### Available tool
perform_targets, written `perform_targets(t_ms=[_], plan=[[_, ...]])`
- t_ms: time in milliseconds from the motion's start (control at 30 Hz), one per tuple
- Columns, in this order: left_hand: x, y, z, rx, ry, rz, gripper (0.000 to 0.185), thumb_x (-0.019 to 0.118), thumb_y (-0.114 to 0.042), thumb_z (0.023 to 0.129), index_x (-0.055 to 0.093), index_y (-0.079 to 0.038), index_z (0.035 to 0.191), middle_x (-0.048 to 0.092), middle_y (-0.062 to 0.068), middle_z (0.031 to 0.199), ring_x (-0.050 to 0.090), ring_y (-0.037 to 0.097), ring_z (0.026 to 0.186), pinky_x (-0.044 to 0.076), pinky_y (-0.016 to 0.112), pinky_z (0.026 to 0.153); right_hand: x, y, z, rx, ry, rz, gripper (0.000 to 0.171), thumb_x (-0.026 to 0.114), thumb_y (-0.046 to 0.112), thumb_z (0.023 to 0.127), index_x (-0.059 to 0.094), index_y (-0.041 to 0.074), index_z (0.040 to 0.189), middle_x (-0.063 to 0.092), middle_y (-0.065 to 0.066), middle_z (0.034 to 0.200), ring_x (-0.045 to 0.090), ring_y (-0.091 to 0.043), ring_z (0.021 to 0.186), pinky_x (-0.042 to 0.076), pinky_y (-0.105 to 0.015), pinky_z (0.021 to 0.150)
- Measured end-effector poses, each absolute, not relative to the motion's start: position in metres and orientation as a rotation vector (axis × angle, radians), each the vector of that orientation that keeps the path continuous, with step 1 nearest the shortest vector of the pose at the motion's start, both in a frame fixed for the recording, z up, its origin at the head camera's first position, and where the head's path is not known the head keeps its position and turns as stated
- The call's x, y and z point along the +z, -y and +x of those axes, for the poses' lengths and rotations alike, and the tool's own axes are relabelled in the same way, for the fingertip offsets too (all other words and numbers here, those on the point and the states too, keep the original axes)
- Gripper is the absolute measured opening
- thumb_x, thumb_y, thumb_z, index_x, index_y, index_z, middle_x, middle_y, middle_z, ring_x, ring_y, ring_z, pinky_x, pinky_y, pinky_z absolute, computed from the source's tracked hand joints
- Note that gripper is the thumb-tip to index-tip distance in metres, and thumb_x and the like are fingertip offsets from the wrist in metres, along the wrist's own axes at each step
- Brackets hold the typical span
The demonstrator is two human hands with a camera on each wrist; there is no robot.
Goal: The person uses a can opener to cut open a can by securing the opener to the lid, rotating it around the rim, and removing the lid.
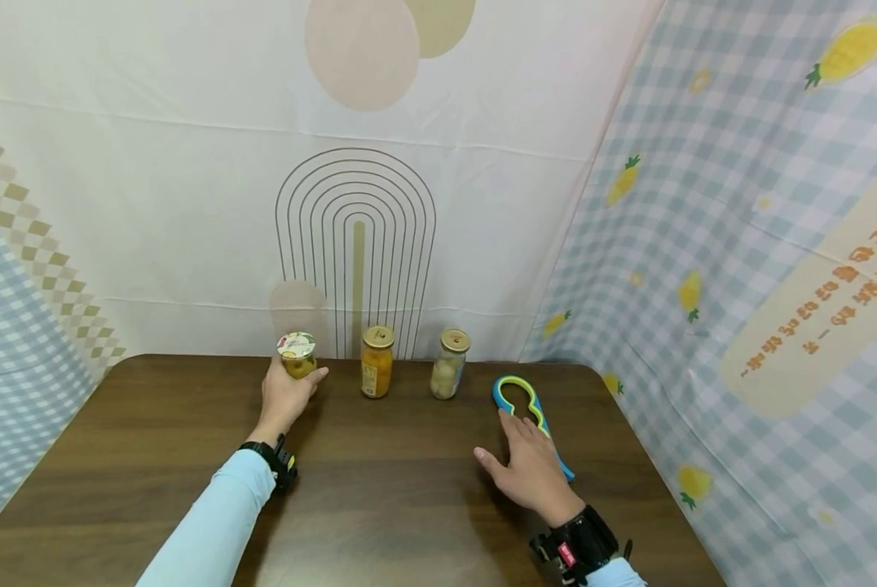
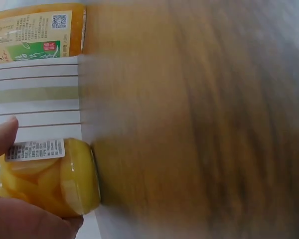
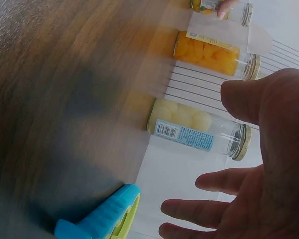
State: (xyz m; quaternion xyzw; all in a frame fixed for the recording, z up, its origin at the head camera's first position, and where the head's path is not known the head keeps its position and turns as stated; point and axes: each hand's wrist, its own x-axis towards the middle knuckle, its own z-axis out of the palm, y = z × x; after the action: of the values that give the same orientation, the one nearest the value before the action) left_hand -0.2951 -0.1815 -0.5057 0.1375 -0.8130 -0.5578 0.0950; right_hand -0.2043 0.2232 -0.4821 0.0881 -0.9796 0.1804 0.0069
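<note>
A dark brown wooden tabletop [image 1: 380,505] with rounded far corners fills the lower half of the frame. Behind it hangs a white cloth backdrop [image 1: 189,204] printed with a grey arch of nested lines at centre and pale beige ovals at the top. At the far left is a blue checked cloth [image 1: 6,342] with a beige diamond band. The right side is a blue gingham cloth [image 1: 739,244] dotted with yellow corn cobs. Light is even and soft.

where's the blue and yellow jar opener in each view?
Head: blue and yellow plastic jar opener lies right of centre on the brown wooden table, its handle under the right hand.
Left wrist: not in it.
Right wrist: bottom edge, left of centre.
Shared landmark: glass jar of orange fruit with gold lid.
</note>
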Motion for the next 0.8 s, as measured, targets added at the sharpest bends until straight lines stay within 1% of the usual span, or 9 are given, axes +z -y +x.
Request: perform_targets(t_ms=[100, 300, 400, 500, 600, 800], plan=[[-0.507, 0.183, -0.295, -1.658, 2.421, 0.378, 0.080, 0.078, -0.029, 0.099, 0.033, -0.002, 0.160, 0.051, 0.027, 0.153, 0.053, 0.042, 0.141, 0.049, 0.056, 0.117, -0.480, -0.222, -0.203, 0.571, 3.056, 0.280, 0.085, 0.066, 0.054, 0.103, 0.038, 0.003, 0.165, 0.045, -0.025, 0.166, 0.036, -0.054, 0.156, 0.028, -0.071, 0.127], [-0.509, 0.184, -0.297, -1.669, 2.421, 0.361, 0.081, 0.078, -0.029, 0.099, 0.032, -0.001, 0.161, 0.051, 0.027, 0.153, 0.053, 0.041, 0.140, 0.051, 0.052, 0.114, -0.480, -0.221, -0.203, 0.571, 3.060, 0.274, 0.083, 0.067, 0.052, 0.103, 0.038, 0.003, 0.164, 0.045, -0.026, 0.165, 0.037, -0.055, 0.155, 0.029, -0.071, 0.126], [-0.510, 0.185, -0.297, -1.668, 2.414, 0.358, 0.081, 0.078, -0.025, 0.099, 0.032, -0.001, 0.161, 0.050, 0.028, 0.154, 0.052, 0.042, 0.141, 0.049, 0.055, 0.116, -0.482, -0.222, -0.206, 0.573, 3.063, 0.258, 0.084, 0.067, 0.051, 0.103, 0.037, 0.003, 0.165, 0.045, -0.027, 0.166, 0.035, -0.054, 0.156, 0.029, -0.070, 0.127], [-0.513, 0.185, -0.297, -1.658, 2.423, 0.369, 0.079, 0.078, -0.020, 0.098, 0.031, 0.000, 0.159, 0.049, 0.028, 0.155, 0.049, 0.045, 0.144, 0.042, 0.059, 0.122, -0.484, -0.225, -0.208, 0.564, 3.069, 0.243, 0.085, 0.067, 0.052, 0.103, 0.036, 0.002, 0.165, 0.044, -0.029, 0.166, 0.035, -0.054, 0.157, 0.029, -0.070, 0.127], [-0.517, 0.186, -0.296, -1.653, 2.449, 0.384, 0.077, 0.077, -0.017, 0.098, 0.032, 0.002, 0.157, 0.048, 0.029, 0.154, 0.047, 0.046, 0.146, 0.038, 0.062, 0.124, -0.484, -0.228, -0.207, 0.550, 3.078, 0.223, 0.085, 0.068, 0.051, 0.102, 0.037, 0.002, 0.164, 0.042, -0.032, 0.165, 0.035, -0.054, 0.156, 0.030, -0.073, 0.125], [-0.519, 0.189, -0.292, -1.668, 2.456, 0.388, 0.075, 0.078, -0.022, 0.099, 0.035, 0.002, 0.154, 0.051, 0.029, 0.152, 0.048, 0.046, 0.144, 0.039, 0.063, 0.123, -0.483, -0.238, -0.208, 0.481, 3.132, 0.157, 0.080, 0.069, 0.047, 0.103, 0.042, 0.000, 0.161, 0.039, -0.038, 0.163, 0.038, -0.059, 0.152, 0.035, -0.075, 0.120]])
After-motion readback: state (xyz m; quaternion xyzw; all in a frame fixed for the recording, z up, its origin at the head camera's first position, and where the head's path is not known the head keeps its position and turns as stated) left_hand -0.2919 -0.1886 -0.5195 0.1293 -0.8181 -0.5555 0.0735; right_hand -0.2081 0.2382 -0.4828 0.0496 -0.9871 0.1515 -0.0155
